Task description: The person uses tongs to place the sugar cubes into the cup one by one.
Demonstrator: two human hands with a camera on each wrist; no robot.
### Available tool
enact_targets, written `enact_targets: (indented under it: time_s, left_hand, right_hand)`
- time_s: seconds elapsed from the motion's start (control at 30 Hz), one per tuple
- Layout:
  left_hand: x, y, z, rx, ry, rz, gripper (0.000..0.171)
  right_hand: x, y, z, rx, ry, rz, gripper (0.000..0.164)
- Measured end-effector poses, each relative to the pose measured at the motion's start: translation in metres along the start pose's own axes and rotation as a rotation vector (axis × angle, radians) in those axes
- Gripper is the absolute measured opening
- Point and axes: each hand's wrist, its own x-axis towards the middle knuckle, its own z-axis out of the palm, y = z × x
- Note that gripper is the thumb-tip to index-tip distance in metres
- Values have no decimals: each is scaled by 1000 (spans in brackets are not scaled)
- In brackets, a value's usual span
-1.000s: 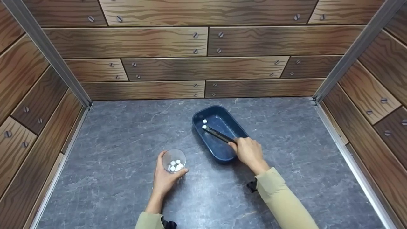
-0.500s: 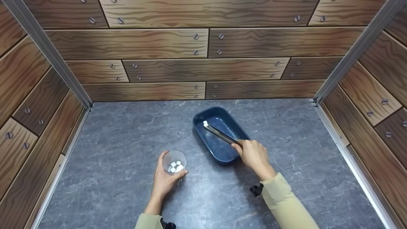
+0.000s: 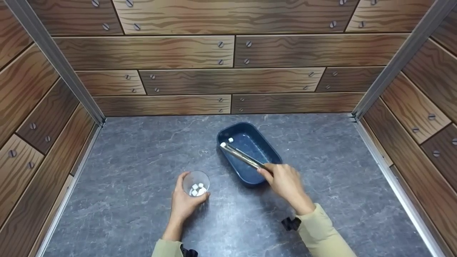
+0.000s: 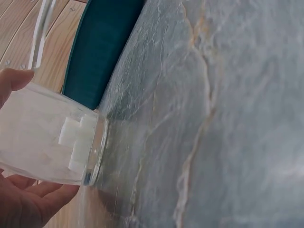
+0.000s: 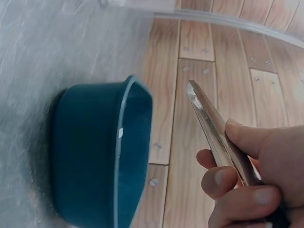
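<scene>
My left hand (image 3: 182, 206) grips a clear cup (image 3: 195, 175) with several small white cubes (image 3: 201, 191) in its bottom. In the left wrist view, thumb and fingers lie on opposite sides of the cup (image 4: 33, 128). My right hand (image 3: 287, 182) holds metal tongs (image 3: 244, 157), closed together and slanting to the left over a dark blue bin (image 3: 250, 142). A white cube (image 3: 223, 144) is at the tongs' tips, over the bin's left rim. Another white cube (image 3: 231, 140) lies inside the bin. In the right wrist view, the tongs (image 5: 216, 135) are raised beside the bin (image 5: 85, 152).
A grey marbled surface (image 3: 135, 160) lies under everything. Wood-patterned panels (image 3: 185, 80) stand at the back and both sides, with metal posts (image 3: 73, 71) at the corners. The bin stands to the cup's far right.
The tongs first reached toward the cubes in the bin; now they have lifted and moved left with one cube at their tips. The left hand and cup stay put.
</scene>
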Motion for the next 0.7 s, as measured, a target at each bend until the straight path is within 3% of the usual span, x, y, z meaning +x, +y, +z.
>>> enact_targets:
  time_s: [0.13,0.27,0.7]
  left_hand:
    - [-1,-1,0,-3,-17,-7,94]
    - [0,-2,1,-6,-22,-20,96]
    - [2,-6,2,-16,-16,0,97]
  right_hand:
    - [-6,-6,-4,35,18,-67,25]
    - [-12,-13,-7,78,-14,-102,19]
    - [-32,-30,-4,107,-95,-217,32]
